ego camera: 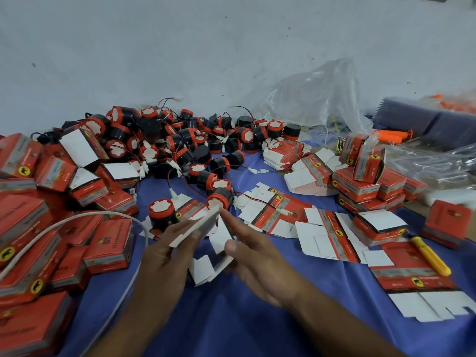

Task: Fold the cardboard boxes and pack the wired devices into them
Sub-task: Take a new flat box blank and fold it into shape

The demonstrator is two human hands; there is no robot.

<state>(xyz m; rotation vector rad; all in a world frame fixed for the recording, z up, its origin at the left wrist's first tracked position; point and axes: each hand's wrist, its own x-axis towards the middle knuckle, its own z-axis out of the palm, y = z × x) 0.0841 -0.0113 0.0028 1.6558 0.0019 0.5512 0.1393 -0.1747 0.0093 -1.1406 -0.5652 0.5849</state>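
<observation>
A half-folded cardboard box (206,229), white inside, is held up between my hands over the blue cloth. My left hand (164,253) lies with straight fingers flat against the box's left panel; its thumb is hidden. My right hand (255,256) holds the right panel, thumb on the white inner face and fingers stretched along the outside. One red-and-black wired device (161,212) stands just beyond my left hand, and another (219,199) lies behind the box. A big heap of such wired devices (180,140) fills the back.
Folded red boxes (31,228) pile up on the left, and more boxes (365,181) are stacked on the right. Flat box blanks (332,235) lie scattered right of my hands. A yellow cutter (430,256), a white cable (77,217) and clear plastic bags (322,99) are nearby.
</observation>
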